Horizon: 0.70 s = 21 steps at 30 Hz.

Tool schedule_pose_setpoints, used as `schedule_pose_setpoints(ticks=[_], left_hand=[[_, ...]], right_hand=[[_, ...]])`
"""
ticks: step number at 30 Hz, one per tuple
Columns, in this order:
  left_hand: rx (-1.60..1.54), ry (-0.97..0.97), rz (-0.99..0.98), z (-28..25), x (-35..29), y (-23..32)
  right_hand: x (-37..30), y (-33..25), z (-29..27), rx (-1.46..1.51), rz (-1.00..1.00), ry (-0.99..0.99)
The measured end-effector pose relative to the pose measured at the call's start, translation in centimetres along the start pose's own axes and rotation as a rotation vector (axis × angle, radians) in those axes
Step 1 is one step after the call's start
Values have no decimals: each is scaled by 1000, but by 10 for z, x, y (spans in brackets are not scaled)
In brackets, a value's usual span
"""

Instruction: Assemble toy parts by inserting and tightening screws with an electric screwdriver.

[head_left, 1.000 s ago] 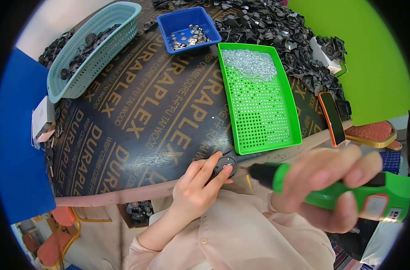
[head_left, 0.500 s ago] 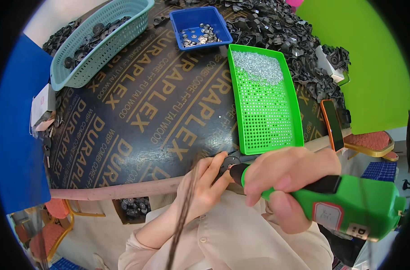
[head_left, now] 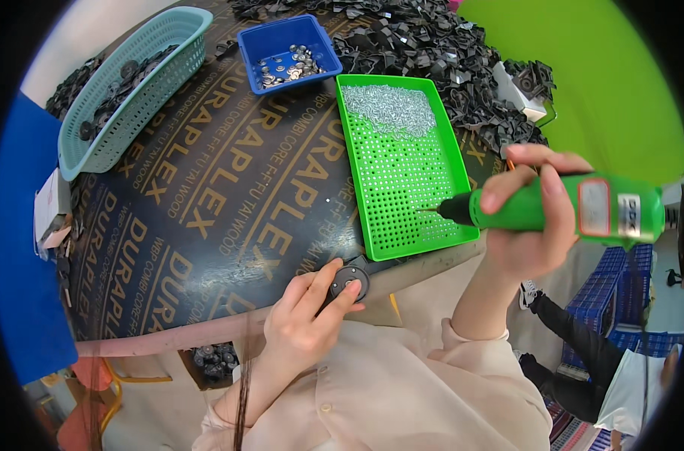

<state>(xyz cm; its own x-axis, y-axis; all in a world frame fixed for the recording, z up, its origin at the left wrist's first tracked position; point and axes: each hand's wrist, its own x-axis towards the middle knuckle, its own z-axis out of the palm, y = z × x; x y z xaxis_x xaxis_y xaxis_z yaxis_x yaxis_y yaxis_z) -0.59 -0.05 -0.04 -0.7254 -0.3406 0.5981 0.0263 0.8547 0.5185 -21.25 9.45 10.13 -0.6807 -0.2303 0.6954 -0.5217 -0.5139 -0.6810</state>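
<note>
My left hand [head_left: 304,316] grips a round black plastic part [head_left: 349,284] with small holes in its face, at the table's front edge. Thumb and fingers press on that part, hiding some of it. In my right hand [head_left: 534,225] is a green electric screwdriver [head_left: 516,204], held level and pointing left. Its thin bit hovers over the lower part of a green perforated tray [head_left: 425,250]; whether a screw sits on the bit I cannot tell. Silvery screws [head_left: 391,109] lie heaped at the tray's far end, and more fill many holes.
A blue bin [head_left: 293,28] with round metal pieces stands behind the tray. At far left is a light blue basket [head_left: 161,75] holding dark round parts. Black plastic parts [head_left: 440,45] pile up at the back right. Another person [head_left: 612,368] appears at lower right.
My right hand has lifted the screwdriver off the round black part and moved it up over the tray. The left hand keeps its hold. The view has shifted, and another person now shows.
</note>
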Motion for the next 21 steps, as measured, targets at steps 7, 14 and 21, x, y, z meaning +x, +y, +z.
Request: schedule_pose_setpoints(ticks=[7,14,21], left_hand=[[20,-34,-4,0,2,0],[3,-9,-6,0,2,1],[51,-27,14,-2,0,-2]], right_hand=[[1,9,3,25,102,-37],[0,5,7,-106,98,-96],[0,6,11,-112,73,-93]])
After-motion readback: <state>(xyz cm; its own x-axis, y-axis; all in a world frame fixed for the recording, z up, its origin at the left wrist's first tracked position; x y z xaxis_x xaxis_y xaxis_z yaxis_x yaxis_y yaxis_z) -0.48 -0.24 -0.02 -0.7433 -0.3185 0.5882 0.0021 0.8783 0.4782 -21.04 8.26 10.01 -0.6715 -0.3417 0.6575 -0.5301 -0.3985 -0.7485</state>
